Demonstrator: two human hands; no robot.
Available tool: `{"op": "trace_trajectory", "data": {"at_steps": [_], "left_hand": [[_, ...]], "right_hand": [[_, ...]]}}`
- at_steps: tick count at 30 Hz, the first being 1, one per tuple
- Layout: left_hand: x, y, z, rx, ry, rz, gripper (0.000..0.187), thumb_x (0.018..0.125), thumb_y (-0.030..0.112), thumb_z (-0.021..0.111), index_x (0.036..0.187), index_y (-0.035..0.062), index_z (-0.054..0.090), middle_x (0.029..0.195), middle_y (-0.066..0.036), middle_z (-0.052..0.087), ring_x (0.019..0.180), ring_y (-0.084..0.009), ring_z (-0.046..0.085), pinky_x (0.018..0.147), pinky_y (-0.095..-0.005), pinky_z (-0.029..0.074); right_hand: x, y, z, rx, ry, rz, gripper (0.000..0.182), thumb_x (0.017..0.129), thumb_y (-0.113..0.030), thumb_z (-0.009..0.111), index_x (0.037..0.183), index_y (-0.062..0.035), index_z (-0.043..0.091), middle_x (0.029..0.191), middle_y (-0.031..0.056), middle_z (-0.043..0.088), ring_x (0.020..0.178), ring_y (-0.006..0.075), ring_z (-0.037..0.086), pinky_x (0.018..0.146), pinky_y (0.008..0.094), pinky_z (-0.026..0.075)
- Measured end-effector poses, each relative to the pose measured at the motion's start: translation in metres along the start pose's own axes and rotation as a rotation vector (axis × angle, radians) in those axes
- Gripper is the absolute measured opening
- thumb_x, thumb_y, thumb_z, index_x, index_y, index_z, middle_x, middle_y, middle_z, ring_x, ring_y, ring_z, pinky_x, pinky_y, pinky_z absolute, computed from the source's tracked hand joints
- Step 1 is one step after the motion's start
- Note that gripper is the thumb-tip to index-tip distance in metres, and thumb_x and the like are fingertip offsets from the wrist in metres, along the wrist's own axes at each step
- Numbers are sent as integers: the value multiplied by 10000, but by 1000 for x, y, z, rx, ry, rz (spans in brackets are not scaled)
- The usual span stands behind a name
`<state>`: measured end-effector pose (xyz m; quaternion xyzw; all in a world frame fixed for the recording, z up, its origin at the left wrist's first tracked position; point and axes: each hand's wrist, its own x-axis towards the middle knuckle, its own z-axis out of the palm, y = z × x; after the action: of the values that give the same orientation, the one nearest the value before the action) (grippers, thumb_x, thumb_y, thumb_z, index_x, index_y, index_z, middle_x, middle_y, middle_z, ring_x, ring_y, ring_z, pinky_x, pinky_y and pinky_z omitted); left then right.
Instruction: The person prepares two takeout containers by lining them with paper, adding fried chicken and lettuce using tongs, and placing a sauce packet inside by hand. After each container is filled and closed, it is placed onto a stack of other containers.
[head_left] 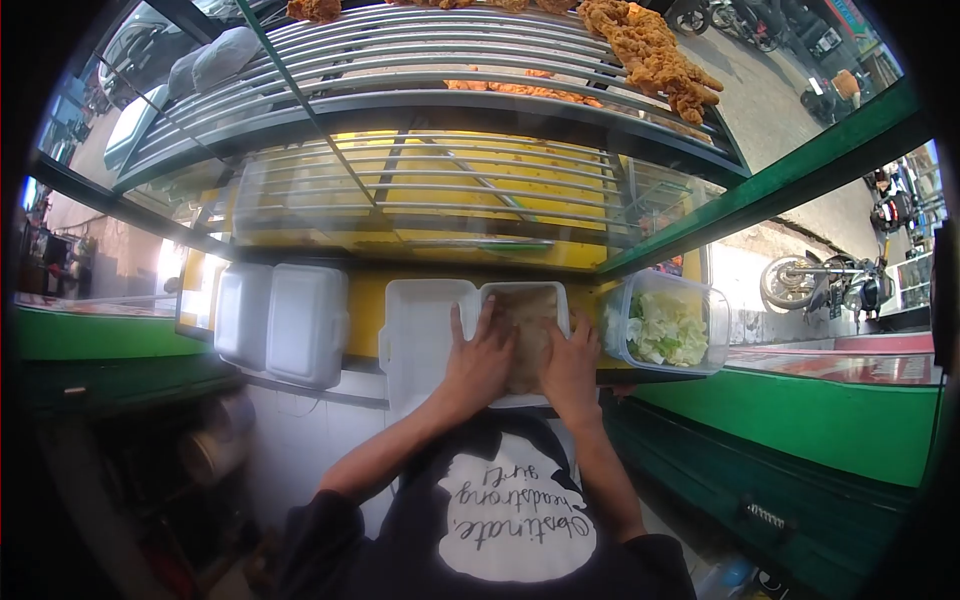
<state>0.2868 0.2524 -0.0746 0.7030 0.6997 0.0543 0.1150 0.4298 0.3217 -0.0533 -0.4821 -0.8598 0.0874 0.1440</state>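
A white foam takeaway box [418,345] lies opened out in front of me, with its two halves side by side. Brown paper [530,345] lines the right half. My left hand [482,358] rests on the paper's left side, fingers stretched forward near the hinge. On the other side, my right hand [570,362] reaches over the right rim, its fingers spread against the paper and the box edge. Neither hand appears to grip anything, though some fingertips are partly hidden. To the right stands a clear plastic tub [715,335] of chopped lettuce [662,330].
Closed foam boxes [305,325] stand at the left of the counter. Beyond the hands rises a glass display case with a metal rack [430,65] bearing fried chicken [650,55]. Its green frame bar [760,175] slants across the right. A motorcycle [835,285] is parked outside.
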Motion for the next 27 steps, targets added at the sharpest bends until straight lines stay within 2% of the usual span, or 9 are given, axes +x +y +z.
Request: {"op": "trace_trajectory", "data": {"at_steps": [4,8,12,16,18,20,22,23,27], "left_hand": [[-14,-13,-16,29,24,41,570,738,95,656,1295,62,538,1451,-147,389,1446,-320,167,1076,-692,42],[-64,-12,-57,-667,387,-28,306,789,124,689,1085,59,645,1185,-119,611,1090,-281,582,905,-411,469],[-149,-36,-94,-972,6,-374,250,835,256,721,921,21,704,817,-100,691,614,-206,615,632,-343,490],[-156,-29,-96,-956,-403,-573,382,790,230,751,1050,-37,667,999,-170,691,848,-239,661,757,-342,516],[-155,-16,-65,-884,68,-502,588,823,404,723,1197,-30,592,1132,-209,633,995,-329,601,910,-374,455],[-137,0,-67,-884,-192,-661,627,840,400,704,1264,-30,536,1265,-241,554,1163,-367,516,1021,-384,381],[-117,9,-42,-1203,279,-888,511,879,300,657,1245,-41,550,1269,-239,549,1199,-362,500,1049,-380,358],[-127,-9,-1,-1123,337,-725,344,817,92,697,1117,-30,579,1024,-168,626,937,-267,588,799,-355,480],[-152,-38,29,-382,574,-299,130,839,49,608,935,-39,611,932,-111,619,882,-229,601,792,-342,480]], "right_hand": [[5,28,7,537,-418,166,394,788,-61,608,1181,-66,637,966,219,615,986,385,583,907,385,456],[4,24,17,646,-390,122,436,788,-64,599,1223,-25,602,1085,241,639,1000,356,628,904,349,469],[-1,11,6,895,-398,79,446,801,-23,583,1246,-12,587,1127,181,661,984,210,649,870,292,474],[-2,-7,-19,995,-365,18,449,803,3,583,1252,-18,586,1108,132,670,904,146,624,823,274,483],[1,-20,-33,1048,-493,139,457,801,11,598,1256,-26,588,1100,140,665,862,141,608,794,291,486],[6,-34,-37,1001,-503,66,470,805,3,606,1273,-28,573,1006,140,654,811,160,601,760,288,482],[11,-43,-33,771,-399,-212,495,809,1,605,1300,-35,552,892,128,627,794,200,600,757,274,479],[18,-45,-37,688,-413,-250,584,819,-32,639,1378,-59,473,920,144,595,822,236,597,766,286,484],[41,-46,-59,923,1,-206,708,861,-101,668,1469,-53,310,1275,166,482,1091,230,535,885,349,457]]}}
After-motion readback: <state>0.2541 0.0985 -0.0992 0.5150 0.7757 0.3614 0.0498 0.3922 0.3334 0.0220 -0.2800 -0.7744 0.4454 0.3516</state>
